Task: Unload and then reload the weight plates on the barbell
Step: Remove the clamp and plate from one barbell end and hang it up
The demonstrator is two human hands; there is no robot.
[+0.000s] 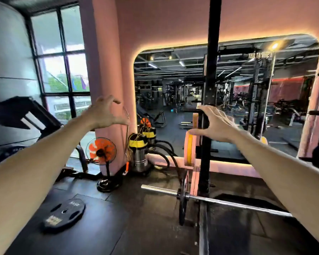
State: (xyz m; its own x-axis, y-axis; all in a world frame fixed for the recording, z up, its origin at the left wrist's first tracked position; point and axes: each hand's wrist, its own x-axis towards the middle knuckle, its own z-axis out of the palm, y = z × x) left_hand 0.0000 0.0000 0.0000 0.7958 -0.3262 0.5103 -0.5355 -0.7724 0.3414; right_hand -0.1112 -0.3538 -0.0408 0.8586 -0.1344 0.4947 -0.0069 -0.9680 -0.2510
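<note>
Loose plate [64,214]: lay flat on the floor [145,227], left.
Left hand [107,112]: raised, fingers spread, empty.
Barbell [217,200]: on the floor, one black plate [183,203] on its sleeve.
Right hand [216,124]: raised, fingers spread, empty.

Gym — barbell [219,200], rack [209,100], mirror [247,89]

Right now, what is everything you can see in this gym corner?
barbell: one, silver, on the floor by the rack
small plate: one, black, upright on the barbell
loose plate: one, black, flat on the floor, left
yellow plate: one, stored on the rack
rack post: one, black, centre
fan: one, orange, on the floor
vacuum: one, steel and yellow, reflected in the mirror
mirror: one, on the pink wall
hands: left hand and right hand, raised, holding nothing
</note>
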